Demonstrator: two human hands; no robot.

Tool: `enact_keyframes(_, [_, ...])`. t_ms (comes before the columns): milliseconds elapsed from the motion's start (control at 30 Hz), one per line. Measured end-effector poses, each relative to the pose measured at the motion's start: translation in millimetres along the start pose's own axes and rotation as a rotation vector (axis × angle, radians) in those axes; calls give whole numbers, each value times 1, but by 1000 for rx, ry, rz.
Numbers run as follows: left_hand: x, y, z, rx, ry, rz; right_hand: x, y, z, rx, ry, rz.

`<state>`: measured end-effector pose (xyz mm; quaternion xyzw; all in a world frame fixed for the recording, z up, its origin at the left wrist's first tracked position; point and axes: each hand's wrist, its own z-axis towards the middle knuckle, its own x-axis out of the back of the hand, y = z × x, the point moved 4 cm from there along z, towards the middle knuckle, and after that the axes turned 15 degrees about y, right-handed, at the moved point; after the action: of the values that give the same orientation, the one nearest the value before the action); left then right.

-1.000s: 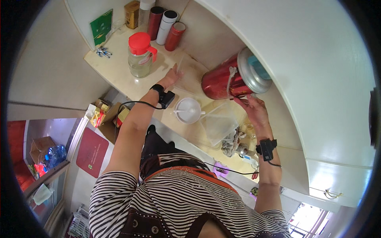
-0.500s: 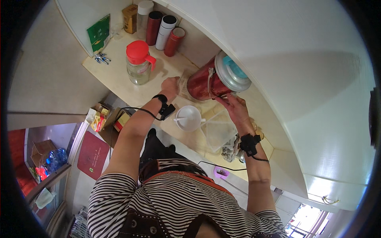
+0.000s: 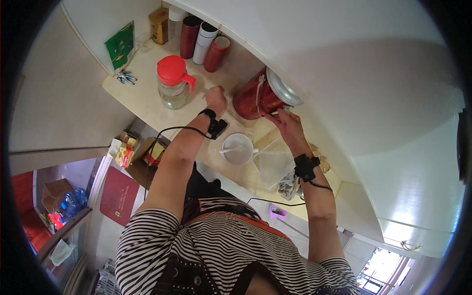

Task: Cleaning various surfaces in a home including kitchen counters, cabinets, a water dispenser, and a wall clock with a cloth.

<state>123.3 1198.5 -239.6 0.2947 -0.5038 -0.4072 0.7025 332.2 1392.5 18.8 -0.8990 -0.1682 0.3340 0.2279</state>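
A red metal bucket-like canister (image 3: 251, 100) with a silver lid (image 3: 284, 89) and a wire bail handle stands at the back of the counter, partly under the overhanging cabinet. My right hand (image 3: 290, 129) has its fingers against the canister's right side, gripping near its edge. Left of the canister, my left hand (image 3: 215, 100) is closed beside a clear plastic piece (image 3: 235, 117); what its fingers hold, if anything, is hidden. Closer to me sits a white handled bowl (image 3: 237, 149) with a white spoon inside. A flat translucent plastic container (image 3: 273, 162) lies right of it.
A glass jug with a red lid (image 3: 173, 83) stands to the left. Behind it are several tumblers (image 3: 204, 43), a yellow tin (image 3: 159, 26) and a green packet (image 3: 120, 46). A crumpled plastic bag (image 3: 290, 186) lies by the front edge. The white cabinet (image 3: 364, 64) overhangs the right.
The red canister has shifted back toward the wall, and the teal item on its lid is now hidden under the cabinet. My right hand followed it; my left hand moved slightly farther off.
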Motion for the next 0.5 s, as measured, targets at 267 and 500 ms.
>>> enact_keyframes(267, [21, -39, 40, 4, 163, 191, -34, 19, 31, 356, -213, -382])
enact_keyframes(500, [28, -37, 31, 341, 72, 116, -68, 53, 43, 548, -104, -359])
